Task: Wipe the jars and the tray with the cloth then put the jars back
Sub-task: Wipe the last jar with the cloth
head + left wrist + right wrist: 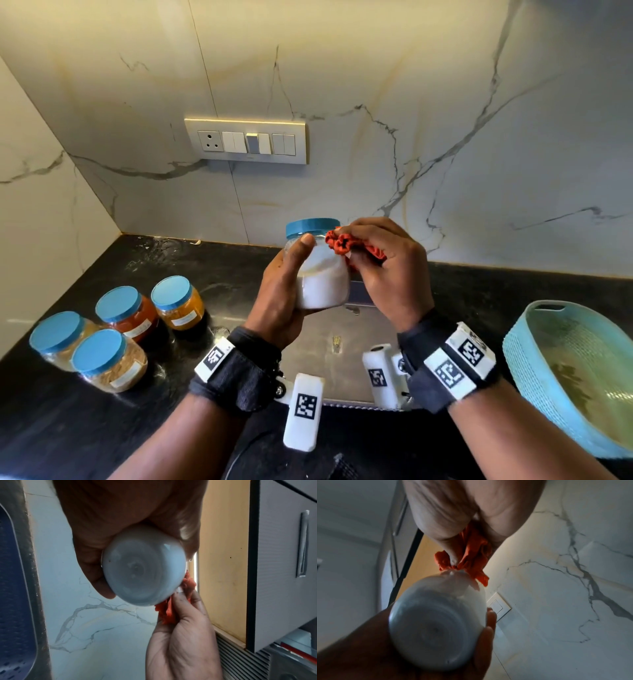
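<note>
My left hand (291,274) grips a blue-lidded jar of white powder (322,277) upright above the counter; its round base shows in the left wrist view (144,569) and the right wrist view (436,628). My right hand (380,253) holds a bunched orange cloth (342,241) (167,614) (471,555) against the jar's upper right side, just under the lid. Several other blue-lidded jars (116,329) with brown, red and yellow contents stand on the black counter at the left. A steel tray (342,359) lies below my hands, mostly hidden by them.
A light blue woven basket (534,359) sits at the right on the counter. A switch plate (246,140) is on the marble wall behind. The corner wall closes off the left side. Cabinet fronts (283,561) hang overhead in the wrist views.
</note>
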`<state>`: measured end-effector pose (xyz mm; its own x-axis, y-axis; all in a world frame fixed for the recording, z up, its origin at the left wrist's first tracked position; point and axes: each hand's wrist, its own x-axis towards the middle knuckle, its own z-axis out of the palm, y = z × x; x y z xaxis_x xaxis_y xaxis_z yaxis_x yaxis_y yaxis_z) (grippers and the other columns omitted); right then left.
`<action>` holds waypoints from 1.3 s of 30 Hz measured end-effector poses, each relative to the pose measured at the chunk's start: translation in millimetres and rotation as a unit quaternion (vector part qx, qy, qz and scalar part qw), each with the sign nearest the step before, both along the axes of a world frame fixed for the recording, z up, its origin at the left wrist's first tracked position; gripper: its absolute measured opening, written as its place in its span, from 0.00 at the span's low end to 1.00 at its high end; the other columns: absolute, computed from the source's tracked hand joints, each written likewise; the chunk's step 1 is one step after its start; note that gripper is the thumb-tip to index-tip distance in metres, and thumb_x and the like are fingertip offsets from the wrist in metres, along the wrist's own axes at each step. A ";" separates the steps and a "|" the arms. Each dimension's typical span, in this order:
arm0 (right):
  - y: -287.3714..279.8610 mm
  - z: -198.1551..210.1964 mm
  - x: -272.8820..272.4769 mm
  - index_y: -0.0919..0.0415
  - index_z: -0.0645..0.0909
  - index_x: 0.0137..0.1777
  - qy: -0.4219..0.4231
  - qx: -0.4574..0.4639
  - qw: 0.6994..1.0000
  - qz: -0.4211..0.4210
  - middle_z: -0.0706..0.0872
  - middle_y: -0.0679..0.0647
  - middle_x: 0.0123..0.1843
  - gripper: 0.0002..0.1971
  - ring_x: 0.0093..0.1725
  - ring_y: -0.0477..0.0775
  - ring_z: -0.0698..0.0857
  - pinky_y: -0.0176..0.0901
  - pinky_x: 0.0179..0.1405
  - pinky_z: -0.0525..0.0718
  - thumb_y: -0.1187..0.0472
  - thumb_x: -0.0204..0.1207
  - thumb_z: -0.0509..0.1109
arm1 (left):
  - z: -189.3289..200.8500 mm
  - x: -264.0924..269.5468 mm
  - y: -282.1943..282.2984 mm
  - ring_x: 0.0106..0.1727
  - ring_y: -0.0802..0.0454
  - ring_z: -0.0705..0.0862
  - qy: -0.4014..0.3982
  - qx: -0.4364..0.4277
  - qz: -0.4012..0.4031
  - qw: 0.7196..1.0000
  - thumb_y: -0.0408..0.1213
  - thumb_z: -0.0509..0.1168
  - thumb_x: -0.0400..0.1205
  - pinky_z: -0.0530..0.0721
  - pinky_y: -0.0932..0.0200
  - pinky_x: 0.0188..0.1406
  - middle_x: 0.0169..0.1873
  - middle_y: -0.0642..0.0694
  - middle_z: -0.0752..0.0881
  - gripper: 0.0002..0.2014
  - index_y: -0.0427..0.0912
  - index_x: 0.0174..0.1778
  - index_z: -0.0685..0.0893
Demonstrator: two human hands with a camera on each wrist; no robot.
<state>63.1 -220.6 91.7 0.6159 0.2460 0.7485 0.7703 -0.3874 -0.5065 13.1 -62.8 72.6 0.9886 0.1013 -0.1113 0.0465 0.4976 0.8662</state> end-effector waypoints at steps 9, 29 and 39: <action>-8.7 -26.7 -37.6 0.61 0.92 0.55 -0.057 -0.074 0.992 0.088 0.87 0.57 0.58 0.18 0.59 0.54 0.86 0.43 0.64 0.84 0.79 0.69 0.79 | -5.5 3.7 14.2 0.50 0.42 0.87 0.014 -0.029 0.020 0.999 0.65 0.72 0.76 0.88 0.46 0.46 0.56 0.33 0.85 0.44 0.33 0.78 0.77; -4.8 -18.3 -27.2 0.62 0.91 0.59 -0.073 -0.069 0.992 0.070 0.86 0.60 0.58 0.15 0.58 0.58 0.85 0.48 0.63 0.84 0.75 0.76 0.74 | -2.7 2.1 25.6 0.70 0.30 0.80 -0.014 -0.028 -0.031 0.999 0.61 0.60 0.87 0.67 0.21 0.81 0.75 0.21 0.78 0.36 0.33 0.79 0.79; 1.7 4.7 -4.1 0.60 0.91 0.60 -0.026 -0.043 0.998 0.026 0.88 0.55 0.57 0.14 0.58 0.54 0.88 0.52 0.59 0.86 0.71 0.77 0.75 | -1.6 -1.3 12.0 0.74 0.22 0.80 -0.047 0.024 0.001 0.999 0.52 0.73 0.83 0.77 0.24 0.77 0.69 0.24 0.85 0.30 0.31 0.73 0.82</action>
<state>59.0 -218.9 96.4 0.5616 0.3416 0.7536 0.8148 -0.3867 -0.4319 11.8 -50.8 71.0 0.9942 0.1068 -0.0121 -0.0382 0.4559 0.8892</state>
